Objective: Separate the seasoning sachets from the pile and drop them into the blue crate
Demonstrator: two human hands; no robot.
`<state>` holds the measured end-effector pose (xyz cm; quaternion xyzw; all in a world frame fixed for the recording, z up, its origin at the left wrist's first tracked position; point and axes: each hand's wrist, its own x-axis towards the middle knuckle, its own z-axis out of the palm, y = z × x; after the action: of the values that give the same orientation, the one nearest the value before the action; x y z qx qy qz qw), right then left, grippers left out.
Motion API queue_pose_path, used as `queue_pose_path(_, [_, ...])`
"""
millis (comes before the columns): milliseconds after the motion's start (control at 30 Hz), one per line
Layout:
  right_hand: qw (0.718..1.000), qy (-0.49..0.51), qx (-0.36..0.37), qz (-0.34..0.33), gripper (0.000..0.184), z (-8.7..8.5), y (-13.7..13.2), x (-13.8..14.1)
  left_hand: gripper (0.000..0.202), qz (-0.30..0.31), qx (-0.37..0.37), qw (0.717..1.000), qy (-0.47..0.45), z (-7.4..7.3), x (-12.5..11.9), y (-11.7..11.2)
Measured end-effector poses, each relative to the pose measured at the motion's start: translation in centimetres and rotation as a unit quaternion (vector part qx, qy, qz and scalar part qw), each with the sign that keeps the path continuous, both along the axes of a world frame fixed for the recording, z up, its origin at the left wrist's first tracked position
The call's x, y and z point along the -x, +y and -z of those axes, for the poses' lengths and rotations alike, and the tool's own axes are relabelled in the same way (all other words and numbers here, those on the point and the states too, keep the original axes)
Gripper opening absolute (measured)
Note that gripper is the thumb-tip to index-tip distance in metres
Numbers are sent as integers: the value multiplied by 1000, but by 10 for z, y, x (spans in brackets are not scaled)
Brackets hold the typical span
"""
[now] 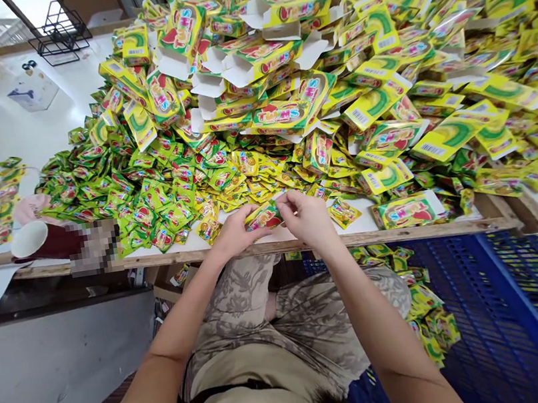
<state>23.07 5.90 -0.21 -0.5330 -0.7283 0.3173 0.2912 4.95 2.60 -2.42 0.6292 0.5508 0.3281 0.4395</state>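
Note:
Between my hands, just above the table's front edge, is a small green and yellow box (pixel 264 216) with a printed label. My left hand (pixel 237 233) grips its left end, thumb below and fingers above. At the box's right end, the fingers of my right hand (pixel 306 217) are pinched together on it. Small green sachets (pixel 149 212) and yellow sachets (pixel 266 185) lie heaped right behind my hands. A single yellow sachet (pixel 344 212) rests to the right of my right hand. Further right, a box (pixel 408 210) lies at the edge.
Many flattened or open-ended boxes (pixel 281 115) are piled behind the sachets. A dark red mug (pixel 47 241) lies on its side at the left. Blue crates (pixel 469 293) holding sachets stand below the table at right. A black wire rack (pixel 60 34) is at the back left.

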Motion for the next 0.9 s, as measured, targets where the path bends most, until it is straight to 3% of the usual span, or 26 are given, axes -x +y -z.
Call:
queue_pose_path(100, [994, -42, -85, 47, 18, -7, -1, 1, 42, -24, -9, 999, -24, 4, -4, -1])
queue_pose_path(200, [991, -77, -107, 1, 18, -11, 0, 0, 40, -42, -14, 998, -44, 9, -7, -2])
queue_pose_path(333, [987, -127, -69, -66, 19, -20, 8, -3, 38, -42, -11, 997, -70, 13, -8, -2])
queue_pose_path(433, [980, -173, -44, -87, 19, -30, 16, -3, 33, 8, 1, 994, -107, 16, -4, 0])
queue_pose_path(533, [972, -179, -14, -154, 19, -36, 25, -2, 32, 55, 22, 988, -144, 20, 2, 5])
queue_pose_path(767, [935, -99, 197, -276, 18, -28, 51, -1, 44, 72, 110, 964, -233, 15, 7, 12])
queue_pose_path(900, [941, -106, 198, -252, 18, -22, 50, 1, 45, 70, 124, 957, -253, 18, 6, 14])
